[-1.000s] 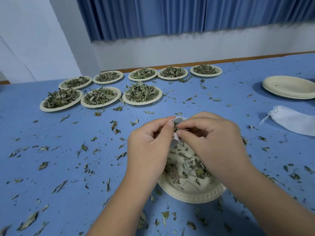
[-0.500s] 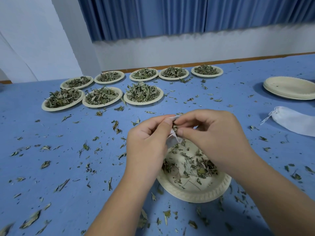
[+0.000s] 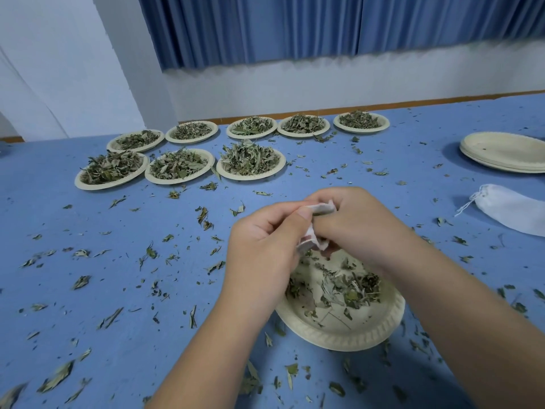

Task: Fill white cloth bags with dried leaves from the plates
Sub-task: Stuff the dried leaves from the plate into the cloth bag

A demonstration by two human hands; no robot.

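My left hand (image 3: 262,249) and my right hand (image 3: 359,225) both pinch a small white cloth bag (image 3: 320,209), held between them just above the near paper plate (image 3: 348,332). Most of the bag is hidden behind my fingers; only its top edge and a lower fold show. The plate holds a thin scatter of dried leaves (image 3: 351,287). Whether my right fingers hold leaves cannot be seen.
Several plates heaped with dried leaves (image 3: 250,159) stand in two rows at the far left. A stack of empty plates (image 3: 504,152) and a filled white drawstring bag (image 3: 507,208) lie at the right. Leaf bits litter the blue table (image 3: 88,290).
Both hands stay together on the bag over the plate. The right hand's fingers have shifted at the bag's mouth, and more white cloth shows between the hands.
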